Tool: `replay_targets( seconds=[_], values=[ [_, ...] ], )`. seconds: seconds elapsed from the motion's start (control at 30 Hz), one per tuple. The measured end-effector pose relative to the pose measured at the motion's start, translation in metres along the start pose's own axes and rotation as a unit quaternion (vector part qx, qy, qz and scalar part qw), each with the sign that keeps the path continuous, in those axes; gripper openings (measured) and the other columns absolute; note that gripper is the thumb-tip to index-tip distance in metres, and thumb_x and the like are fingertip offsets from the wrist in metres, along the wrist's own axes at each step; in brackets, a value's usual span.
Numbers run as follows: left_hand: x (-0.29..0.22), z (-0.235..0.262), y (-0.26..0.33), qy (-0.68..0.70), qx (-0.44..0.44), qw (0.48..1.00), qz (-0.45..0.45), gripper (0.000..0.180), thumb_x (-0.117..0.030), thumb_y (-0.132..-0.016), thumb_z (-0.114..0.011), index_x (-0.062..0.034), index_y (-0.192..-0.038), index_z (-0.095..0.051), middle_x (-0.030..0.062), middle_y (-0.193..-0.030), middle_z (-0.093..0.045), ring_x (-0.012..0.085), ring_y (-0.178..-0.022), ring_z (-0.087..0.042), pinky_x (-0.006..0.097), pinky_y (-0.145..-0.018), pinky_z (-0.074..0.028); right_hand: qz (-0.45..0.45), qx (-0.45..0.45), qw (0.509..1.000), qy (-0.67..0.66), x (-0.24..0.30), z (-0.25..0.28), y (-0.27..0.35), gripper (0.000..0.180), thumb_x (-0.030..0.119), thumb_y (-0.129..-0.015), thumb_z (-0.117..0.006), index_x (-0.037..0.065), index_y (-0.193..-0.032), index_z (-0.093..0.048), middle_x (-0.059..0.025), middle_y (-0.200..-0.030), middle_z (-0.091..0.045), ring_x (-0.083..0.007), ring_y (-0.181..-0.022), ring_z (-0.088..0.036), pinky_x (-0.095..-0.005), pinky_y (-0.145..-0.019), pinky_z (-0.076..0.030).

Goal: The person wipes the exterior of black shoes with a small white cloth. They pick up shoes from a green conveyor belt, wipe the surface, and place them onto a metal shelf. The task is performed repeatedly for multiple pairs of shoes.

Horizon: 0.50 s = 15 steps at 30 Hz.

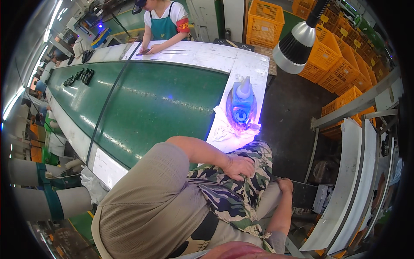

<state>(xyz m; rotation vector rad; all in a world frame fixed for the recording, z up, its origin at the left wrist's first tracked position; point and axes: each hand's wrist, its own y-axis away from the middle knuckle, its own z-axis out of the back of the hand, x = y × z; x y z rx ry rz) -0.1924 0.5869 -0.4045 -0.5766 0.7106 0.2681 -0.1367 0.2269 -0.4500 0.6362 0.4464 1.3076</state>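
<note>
My left hand (240, 167) lies on the camouflage cloth (230, 196) over my lap, fingers loosely bent and apart, with nothing visible in it. Farther right, my right hand (285, 185) rests low beside my leg; its fingers are mostly hidden, and whether it holds anything does not show. In front of my knees, on the white table end (264, 71), stands a blue device (242, 103) with a pale nozzle-shaped bottle (244, 88) on top. Violet light glows around its base. A crumpled white cloth (222, 127) lies beside it, apart from both hands.
A green conveyor belt (159, 101) runs to the far left, carrying black shoe parts (79, 77). Across it, a co-worker in a green apron (163, 28) handles a dark piece. A lamp (295, 47) hangs at right, near orange crates (265, 23). A metal rack (358, 172) stands right.
</note>
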Motion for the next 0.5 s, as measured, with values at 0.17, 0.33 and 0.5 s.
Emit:
replay_targets(
  seconds=[0.17,0.33,0.5],
  values=[
    [-0.0008,-0.0018,-0.0022,0.008,0.005,1.0,-0.004,0.025,-0.023,-0.079,-0.068,-0.0055,-0.098,-0.065,0.0096,-0.11,-0.065,0.0307,-0.116,-0.057,0.053,-0.107,-0.034,-0.014,-0.002,1.0,0.002,-0.0031,-0.0026,-0.0005,0.053,0.048,-0.08,-0.062,0.01,-0.116,-0.07,-0.015,-0.128,-0.063,-0.0314,-0.122,-0.057,-0.0407,-0.103,-0.044],
    [0.0003,-0.0006,-0.0008,-0.001,0.006,1.0,-0.003,0.025,-0.023,-0.08,-0.068,-0.0057,-0.097,-0.065,0.0097,-0.109,-0.065,0.0303,-0.116,-0.057,0.052,-0.107,-0.033,-0.008,0.003,1.0,0.01,0.0037,0.0026,-0.0002,0.054,0.049,-0.08,-0.062,0.01,-0.116,-0.07,-0.0147,-0.128,-0.063,-0.0313,-0.122,-0.057,-0.0408,-0.103,-0.044],
    [0.0012,-0.0041,0.0021,-0.004,0.013,1.0,0.009,0.03,-0.026,-0.08,-0.069,-0.006,-0.103,-0.066,0.0097,-0.112,-0.065,0.0295,-0.118,-0.056,0.053,-0.11,-0.032,-0.003,0.016,1.0,0.021,-0.0012,-0.0029,-0.0057,0.055,0.05,-0.08,-0.062,0.01,-0.117,-0.07,-0.0143,-0.13,-0.062,-0.0305,-0.124,-0.056,-0.0401,-0.105,-0.042]
  ],
)
